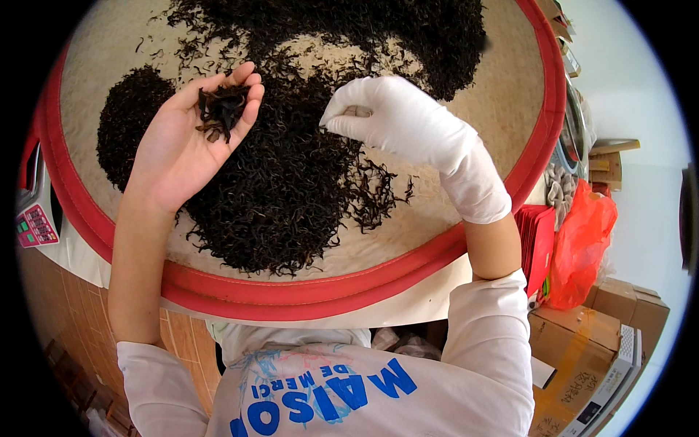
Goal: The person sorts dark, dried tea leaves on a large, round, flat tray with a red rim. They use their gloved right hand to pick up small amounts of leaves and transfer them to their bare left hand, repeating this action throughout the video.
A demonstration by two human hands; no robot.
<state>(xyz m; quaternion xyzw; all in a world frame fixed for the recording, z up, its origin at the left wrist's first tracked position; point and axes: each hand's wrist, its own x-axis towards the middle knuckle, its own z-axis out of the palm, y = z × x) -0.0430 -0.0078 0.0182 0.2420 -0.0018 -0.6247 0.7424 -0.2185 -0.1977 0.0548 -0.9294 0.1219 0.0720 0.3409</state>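
My bare left hand point(173, 154) is palm up, its fingers curled round a small clump of dark, twisted dried tea leaves point(223, 111). My right hand point(404, 120), in a white glove, is over the right side of the main tea pile point(269, 200). Its thumb and fingertips come together in a pinch; whatever is between them, if anything, is too small to make out. The pile spreads over the pale cloth surface of a large round tray with a red padded rim point(313, 297).
A smaller tea heap point(124, 120) is at the left, and a larger one point(408, 36) at the far side. Beyond the rim, a scale point(38, 222) stands at left. On the right are red folders point(534, 244), an orange-red plastic bag point(579, 251) and cardboard boxes point(568, 335).
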